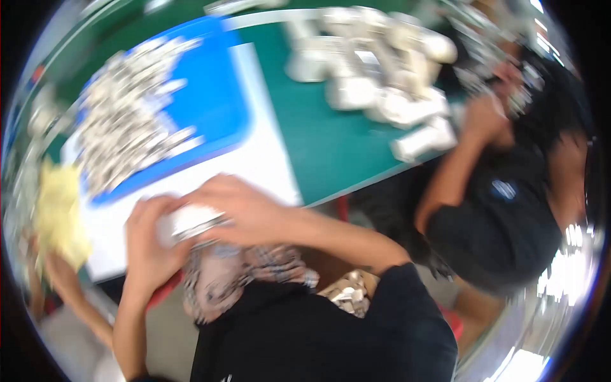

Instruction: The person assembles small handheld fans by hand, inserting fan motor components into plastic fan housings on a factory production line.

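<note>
Between my two hands is a small white piece [191, 221] with a grey, layered-looking lower edge; motion blur hides its exact kind. My left hand [151, 239] curls around its left side. From the right, my right hand [238, 210] closes over its other side, the fingers reaching across the top. Both hands are at the near edge of a white sheet [270, 149], in front of a blue tray [216, 89]. Many slim, whitish parts [130, 102] lie heaped in the tray, mostly toward its left.
White, rounded housings [375, 70] are piled on the green table [312, 146] to the right. Another person in a black shirt [503, 210] works there. At left, someone's hand [60, 270] is near yellow sheets [60, 216]. A box of white pieces [349, 294] stands by my lap.
</note>
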The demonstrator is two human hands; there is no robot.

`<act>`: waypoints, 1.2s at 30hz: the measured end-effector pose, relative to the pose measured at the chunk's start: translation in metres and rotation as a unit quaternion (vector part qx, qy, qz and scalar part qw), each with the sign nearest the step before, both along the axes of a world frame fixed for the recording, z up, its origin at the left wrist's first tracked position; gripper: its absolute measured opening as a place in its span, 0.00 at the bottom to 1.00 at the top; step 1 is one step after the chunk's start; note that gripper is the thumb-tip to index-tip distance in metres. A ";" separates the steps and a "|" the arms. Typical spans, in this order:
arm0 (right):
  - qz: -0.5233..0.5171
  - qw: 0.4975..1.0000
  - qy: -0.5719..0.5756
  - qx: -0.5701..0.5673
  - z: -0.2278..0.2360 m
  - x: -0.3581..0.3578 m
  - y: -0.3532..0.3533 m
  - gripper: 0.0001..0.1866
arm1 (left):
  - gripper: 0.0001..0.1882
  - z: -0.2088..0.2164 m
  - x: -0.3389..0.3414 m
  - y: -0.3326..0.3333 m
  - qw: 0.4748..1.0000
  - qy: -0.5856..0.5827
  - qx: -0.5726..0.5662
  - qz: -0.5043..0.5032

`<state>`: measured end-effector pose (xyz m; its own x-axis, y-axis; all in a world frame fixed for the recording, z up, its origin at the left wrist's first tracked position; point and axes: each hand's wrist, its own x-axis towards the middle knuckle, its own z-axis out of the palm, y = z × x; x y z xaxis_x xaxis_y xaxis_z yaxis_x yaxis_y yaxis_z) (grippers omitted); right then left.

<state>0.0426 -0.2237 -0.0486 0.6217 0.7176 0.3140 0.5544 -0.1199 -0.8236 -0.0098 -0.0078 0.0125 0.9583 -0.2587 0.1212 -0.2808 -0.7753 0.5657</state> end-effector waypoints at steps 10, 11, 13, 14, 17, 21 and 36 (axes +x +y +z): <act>0.016 0.998 0.039 -0.042 0.030 0.004 -0.004 0.32 | 0.32 0.019 -0.003 0.000 0.997 0.065 -0.041 0.025; 0.003 0.999 0.003 -0.053 0.030 0.003 -0.003 0.31 | 0.30 0.018 -0.004 -0.001 0.998 0.041 -0.033 0.022; -0.002 0.998 -0.006 -0.062 0.033 -0.001 0.000 0.31 | 0.30 0.021 -0.001 0.001 0.997 0.061 -0.035 0.025; -0.015 0.997 -0.020 -0.068 0.034 -0.003 0.001 0.30 | 0.30 0.022 -0.002 0.001 0.996 0.074 -0.032 0.021; -0.027 0.995 -0.041 -0.092 0.035 -0.007 0.007 0.30 | 0.29 0.023 -0.001 0.004 0.994 0.097 -0.043 0.034; -0.031 0.993 -0.089 -0.078 0.026 -0.005 0.007 0.28 | 0.25 0.017 0.001 0.003 0.996 0.064 -0.037 0.051; -0.360 0.922 -0.040 0.138 0.031 -0.020 -0.103 0.20 | 0.26 0.101 0.025 0.023 0.991 -0.002 -0.130 0.019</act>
